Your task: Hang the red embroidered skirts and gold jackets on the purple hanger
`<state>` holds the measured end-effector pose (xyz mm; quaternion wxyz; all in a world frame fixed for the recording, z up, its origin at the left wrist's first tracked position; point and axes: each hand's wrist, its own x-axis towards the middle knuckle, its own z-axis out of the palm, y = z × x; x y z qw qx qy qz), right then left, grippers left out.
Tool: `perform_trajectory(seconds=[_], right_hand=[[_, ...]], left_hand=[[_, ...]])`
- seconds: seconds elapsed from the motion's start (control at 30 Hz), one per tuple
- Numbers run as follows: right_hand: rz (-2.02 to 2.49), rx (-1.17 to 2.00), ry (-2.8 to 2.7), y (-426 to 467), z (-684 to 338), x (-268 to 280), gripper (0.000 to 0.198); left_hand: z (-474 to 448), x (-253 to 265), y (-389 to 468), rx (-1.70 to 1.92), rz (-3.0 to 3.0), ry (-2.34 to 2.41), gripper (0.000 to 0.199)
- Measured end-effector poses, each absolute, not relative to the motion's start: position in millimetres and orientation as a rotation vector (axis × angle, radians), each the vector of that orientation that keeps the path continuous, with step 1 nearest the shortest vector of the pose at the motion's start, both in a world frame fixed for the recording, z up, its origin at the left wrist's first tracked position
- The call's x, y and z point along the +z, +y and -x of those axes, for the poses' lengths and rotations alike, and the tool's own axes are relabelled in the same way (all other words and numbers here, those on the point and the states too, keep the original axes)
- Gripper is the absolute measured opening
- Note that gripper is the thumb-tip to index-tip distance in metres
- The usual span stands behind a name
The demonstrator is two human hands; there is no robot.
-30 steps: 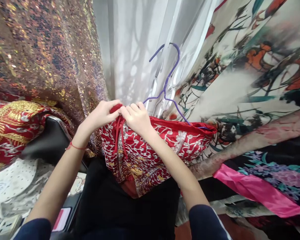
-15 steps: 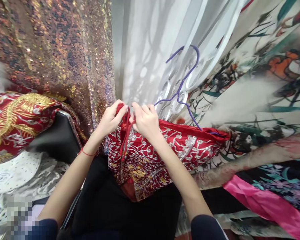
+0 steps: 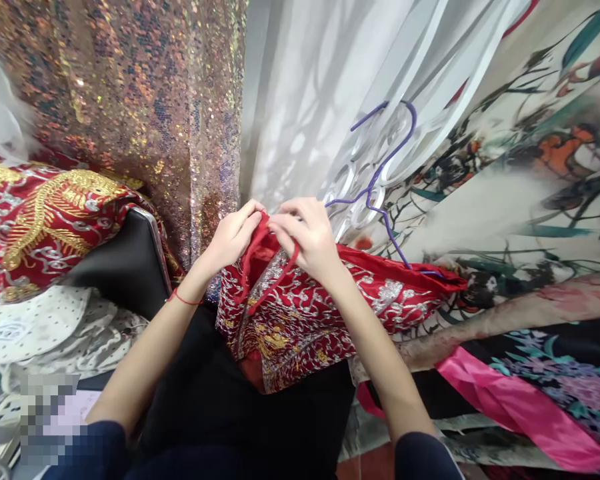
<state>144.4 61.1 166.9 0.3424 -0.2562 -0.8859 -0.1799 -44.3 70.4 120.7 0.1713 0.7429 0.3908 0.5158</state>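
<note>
A red garment (image 3: 310, 333), embroidered in silver and gold, lies partly over my lap, its upper edge bunched. My left hand (image 3: 235, 233) is closed on the red cloth edge at the garment's left end. Close beside it, my right hand (image 3: 310, 237) has its thumb and fingers pinched together at a thin red tie (image 3: 275, 283), which loops down across the embroidery. A purple hanger (image 3: 393, 152) stands hook-up behind the right hand, its right arm reaching into the garment's top edge. The hanger's left end is hidden behind my hand.
A sequined cloth (image 3: 130, 87) and sheer white fabric (image 3: 300, 87) hang behind. More red-gold embroidered cloth (image 3: 55, 213) drapes over a black chair back (image 3: 125, 267), above a dotted white hat (image 3: 35, 323). Floral fabric (image 3: 480, 213) and a pink satin band (image 3: 520, 413) lie right.
My right hand has drawn slightly right and up, pulling the red tie into a wider loop. My left hand keeps its hold on the edge. The view has shifted slightly.
</note>
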Motion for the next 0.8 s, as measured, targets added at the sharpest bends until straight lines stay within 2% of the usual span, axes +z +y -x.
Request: perform_trajectory(seconds=[0.17,0.33,0.47,0.7,0.8], right_hand=[[0.667,-0.230,-2.582,43.4,-145.9,207.3,0.027],[0.754,-0.596,-2.781,39.6,-142.1,195.0,0.044],[0.681,-0.877,-2.692,39.9,-143.8,175.9,0.031],[0.555,-0.912,-2.591,49.4,-156.1,162.4,0.027],[0.516,-0.981,-2.533,47.3,-159.4,161.5,0.028]], left_hand=[[42.9,113.6,74.6,1.473,-2.088,1.070,0.032],[35.0,95.8,75.4,1.487,-1.960,0.963,0.036],[24.9,83.6,72.5,1.523,-1.911,0.907,0.039],[13.1,87.5,71.0,1.615,-2.010,1.033,0.026],[10.4,91.1,73.2,1.581,-2.054,1.017,0.031]])
